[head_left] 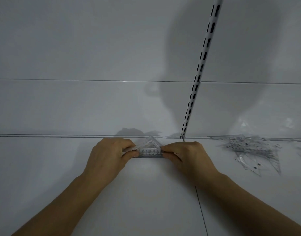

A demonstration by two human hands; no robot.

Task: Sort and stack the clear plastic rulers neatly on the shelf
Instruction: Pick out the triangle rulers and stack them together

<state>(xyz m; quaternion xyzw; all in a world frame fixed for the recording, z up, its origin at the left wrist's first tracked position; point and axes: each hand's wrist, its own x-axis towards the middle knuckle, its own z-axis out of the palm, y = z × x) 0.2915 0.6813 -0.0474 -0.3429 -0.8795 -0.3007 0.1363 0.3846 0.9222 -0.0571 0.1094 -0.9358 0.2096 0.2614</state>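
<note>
My forearms reach forward over the white shelf [61, 167]. Left hand [108, 155] pinches the left end of a small stack of clear triangular rulers [149, 149]; right hand [185, 155] pinches its right end, fingers curled on the long edge. The stack lies flat on the shelf, apex pointing at the back wall. To the right, well apart, a loose pile of clear rulers [252, 150] lies against the back edge. Behind, a slotted upright [199, 79] rises along the white back panel [78, 48].
</note>
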